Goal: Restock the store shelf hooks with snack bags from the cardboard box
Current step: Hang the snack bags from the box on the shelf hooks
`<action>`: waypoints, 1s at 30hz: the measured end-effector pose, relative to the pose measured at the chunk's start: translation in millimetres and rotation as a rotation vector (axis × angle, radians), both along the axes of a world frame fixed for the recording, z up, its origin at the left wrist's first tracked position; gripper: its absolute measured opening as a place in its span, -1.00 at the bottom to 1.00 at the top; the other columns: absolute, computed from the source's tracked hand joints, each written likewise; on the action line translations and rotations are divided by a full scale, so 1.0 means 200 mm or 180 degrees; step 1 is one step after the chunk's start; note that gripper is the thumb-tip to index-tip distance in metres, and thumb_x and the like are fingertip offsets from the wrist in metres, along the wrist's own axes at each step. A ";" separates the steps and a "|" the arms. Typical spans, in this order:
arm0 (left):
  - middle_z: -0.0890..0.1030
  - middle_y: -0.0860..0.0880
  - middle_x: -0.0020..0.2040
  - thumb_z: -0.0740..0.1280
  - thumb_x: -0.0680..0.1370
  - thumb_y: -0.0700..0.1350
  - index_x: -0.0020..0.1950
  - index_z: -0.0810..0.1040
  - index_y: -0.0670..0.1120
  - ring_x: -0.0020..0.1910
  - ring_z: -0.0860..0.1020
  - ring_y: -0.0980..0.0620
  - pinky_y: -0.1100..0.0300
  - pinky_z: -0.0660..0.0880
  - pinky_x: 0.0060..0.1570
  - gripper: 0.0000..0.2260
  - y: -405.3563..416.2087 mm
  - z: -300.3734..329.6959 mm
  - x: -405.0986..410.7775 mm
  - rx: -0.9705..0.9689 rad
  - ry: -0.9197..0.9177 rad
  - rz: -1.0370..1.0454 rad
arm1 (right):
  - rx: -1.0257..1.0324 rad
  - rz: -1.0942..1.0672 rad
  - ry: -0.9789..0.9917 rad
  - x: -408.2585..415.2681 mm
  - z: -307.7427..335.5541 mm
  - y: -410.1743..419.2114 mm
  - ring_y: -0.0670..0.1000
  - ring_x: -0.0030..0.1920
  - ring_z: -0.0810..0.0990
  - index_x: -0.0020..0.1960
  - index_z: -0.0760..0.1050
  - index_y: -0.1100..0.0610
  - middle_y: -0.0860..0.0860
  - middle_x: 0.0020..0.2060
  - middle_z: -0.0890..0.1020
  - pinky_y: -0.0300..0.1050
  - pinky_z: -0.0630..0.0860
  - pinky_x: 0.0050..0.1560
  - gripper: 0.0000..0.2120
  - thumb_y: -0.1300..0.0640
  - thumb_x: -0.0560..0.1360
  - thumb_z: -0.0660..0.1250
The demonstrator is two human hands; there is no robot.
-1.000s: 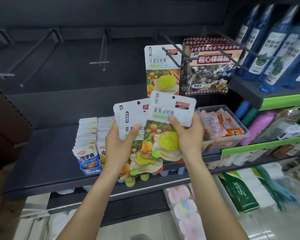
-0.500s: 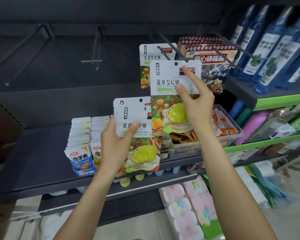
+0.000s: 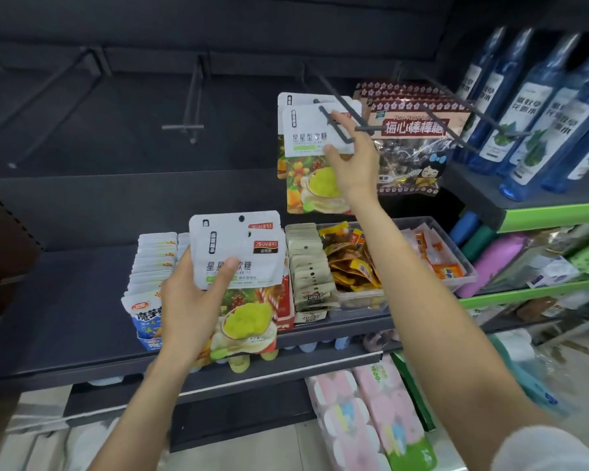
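Note:
My left hand [image 3: 191,307] grips a small stack of white snack bags [image 3: 242,253] with fruit pictures, held in front of the lower shelf. My right hand [image 3: 349,161] is raised at a dark metal hook [image 3: 334,120] and pinches the top of one snack bag [image 3: 306,141], whose hole is on the hook's tip. Another bag of the same kind [image 3: 286,98] hangs just behind it on that hook. The cardboard box is out of view.
Plum lollipop bags [image 3: 415,141] hang on the hook to the right. Bare hooks [image 3: 191,103] stick out at the left. Small packets [image 3: 153,266] and a clear bin of sweets [image 3: 422,253] fill the dark shelf [image 3: 65,300]. Blue bottles [image 3: 538,107] stand at upper right.
My right hand lifted one bag off the stack, carried it up and right, and set its hole over the hook's tip. My left hand stayed low with the remaining bags.

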State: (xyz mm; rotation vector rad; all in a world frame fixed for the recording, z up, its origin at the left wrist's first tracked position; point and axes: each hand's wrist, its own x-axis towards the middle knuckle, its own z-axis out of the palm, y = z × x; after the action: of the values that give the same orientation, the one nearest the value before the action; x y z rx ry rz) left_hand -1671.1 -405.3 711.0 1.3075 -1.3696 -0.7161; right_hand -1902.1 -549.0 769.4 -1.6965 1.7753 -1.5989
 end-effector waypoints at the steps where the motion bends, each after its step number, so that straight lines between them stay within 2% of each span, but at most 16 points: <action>1: 0.60 0.22 0.00 0.36 0.53 -0.06 0.17 0.52 0.02 0.02 0.56 0.30 0.34 0.48 -0.02 -0.78 0.00 0.00 0.01 0.0010 0.0015 0.0024 | 0.0090 0.0027 0.0088 0.01 -0.01 -0.05 0.07 0.29 0.44 0.32 0.47 0.15 0.13 0.25 0.48 -0.03 0.38 0.34 -0.63 0.19 0.52 0.37; 4: 0.58 0.27 -0.01 0.37 0.53 -0.05 0.16 0.51 0.05 0.02 0.55 0.31 0.35 0.47 -0.03 -0.79 0.00 0.02 0.00 0.0015 0.0059 0.0037 | 0.0284 -0.0032 0.0407 0.02 -0.07 -0.10 0.11 0.36 0.34 0.38 0.40 0.18 0.19 0.32 0.34 -0.02 0.30 0.42 -0.55 0.20 0.51 0.37; 6: 0.58 0.29 -0.02 0.37 0.53 -0.04 0.16 0.52 0.04 -0.02 0.55 0.37 0.44 0.47 -0.08 -0.79 -0.01 0.03 -0.02 0.0026 0.0113 0.0016 | 0.0227 -0.0131 0.0303 0.01 -0.11 0.00 0.03 0.34 0.30 0.41 0.37 0.15 0.16 0.34 0.30 -0.13 0.30 0.37 -0.54 0.16 0.54 0.34; 8: 0.59 0.27 -0.03 0.37 0.53 -0.06 0.16 0.53 0.01 -0.06 0.55 0.43 0.53 0.44 -0.15 -0.79 -0.03 0.04 -0.04 0.0055 0.0233 -0.0041 | 0.0265 0.0105 -0.0345 0.03 -0.14 0.20 -0.08 0.29 0.35 0.42 0.35 0.04 0.03 0.30 0.36 -0.29 0.33 0.25 -0.58 0.09 0.58 0.30; 10: 0.59 0.23 -0.02 0.39 0.52 -0.08 0.15 0.52 -0.01 -0.08 0.54 0.45 0.54 0.44 -0.17 -0.78 -0.05 0.05 -0.08 0.0091 0.0376 -0.0131 | 0.0586 0.0672 -0.1112 0.10 -0.16 0.42 -0.11 0.22 0.49 0.35 0.38 -0.05 -0.12 0.20 0.49 -0.26 0.44 0.19 -0.60 -0.07 0.54 0.30; 12: 0.61 0.20 -0.02 0.44 0.48 -0.13 0.14 0.52 -0.02 -0.08 0.56 0.41 0.52 0.45 -0.18 -0.75 -0.08 0.06 -0.14 0.0081 0.0558 -0.0222 | 0.0924 0.1029 -0.1261 0.17 -0.20 0.60 -0.18 0.12 0.56 0.31 0.40 -0.04 -0.15 0.11 0.57 -0.24 0.52 0.09 -0.50 -0.16 0.42 0.36; 15: 0.64 0.14 0.02 0.49 0.44 -0.15 0.18 0.53 -0.06 -0.04 0.60 0.32 0.45 0.49 -0.14 -0.67 -0.10 0.08 -0.24 0.0046 0.0804 -0.0347 | 0.0767 0.0906 -0.1405 0.22 -0.26 0.69 -0.20 0.05 0.61 0.17 0.48 -0.03 -0.15 0.04 0.64 -0.24 0.56 0.03 -0.64 0.07 0.42 0.48; 18: 0.62 0.18 0.02 0.33 0.56 -0.07 0.21 0.50 -0.02 0.02 0.59 0.28 0.44 0.48 -0.10 -0.77 -0.12 0.09 -0.31 -0.0039 0.0895 -0.0472 | 0.0396 0.0677 -0.1733 0.18 -0.27 0.70 -0.16 0.03 0.64 0.08 0.51 -0.03 -0.14 -0.01 0.67 -0.20 0.57 0.03 -0.73 0.21 0.45 0.46; 20: 0.62 0.18 0.02 0.21 0.63 -0.06 0.18 0.49 0.05 0.02 0.59 0.28 0.41 0.48 -0.09 -0.85 -0.12 0.11 -0.33 -0.0093 0.1039 -0.0664 | 0.0258 0.0654 -0.1813 0.14 -0.27 0.71 -0.12 0.06 0.64 0.08 0.51 -0.02 -0.11 0.00 0.68 -0.14 0.57 0.06 -0.74 0.23 0.46 0.44; 23: 0.63 0.09 0.00 0.23 0.63 -0.13 0.08 0.50 0.08 0.02 0.61 0.17 0.29 0.53 -0.07 -0.88 -0.15 0.18 -0.37 -0.0429 0.0953 -0.0985 | 0.0005 0.0587 -0.1843 0.07 -0.24 0.72 -0.04 0.12 0.63 0.13 0.50 0.01 -0.03 0.06 0.67 -0.03 0.56 0.12 -0.74 0.24 0.49 0.40; 27: 0.67 -0.02 -0.04 0.31 0.59 -0.14 0.00 0.54 0.04 -0.03 0.64 0.01 0.07 0.59 -0.07 -0.93 -0.23 0.31 -0.43 -0.0628 0.0995 -0.1147 | -0.0371 0.0440 -0.1699 0.00 -0.17 0.71 -0.09 0.10 0.62 0.12 0.47 0.01 -0.10 0.02 0.65 -0.13 0.54 0.10 -0.73 0.29 0.51 0.37; 30: 0.68 0.00 -0.12 0.34 0.58 -0.14 -0.07 0.56 -0.02 -0.11 0.66 0.06 0.14 0.60 -0.13 -0.96 -0.30 0.38 -0.46 -0.0512 0.1028 -0.1049 | -0.0376 0.0431 -0.1678 -0.02 -0.14 0.68 -0.13 0.05 0.62 0.12 0.47 0.05 -0.10 0.01 0.64 -0.19 0.54 0.07 -0.75 0.31 0.52 0.36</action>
State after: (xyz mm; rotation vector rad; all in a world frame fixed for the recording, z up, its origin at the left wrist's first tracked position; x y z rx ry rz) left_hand -1764.0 -465.1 786.3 0.8059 -1.3562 -0.9721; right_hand -1907.1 -412.8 741.3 -1.2422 1.3041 -1.8941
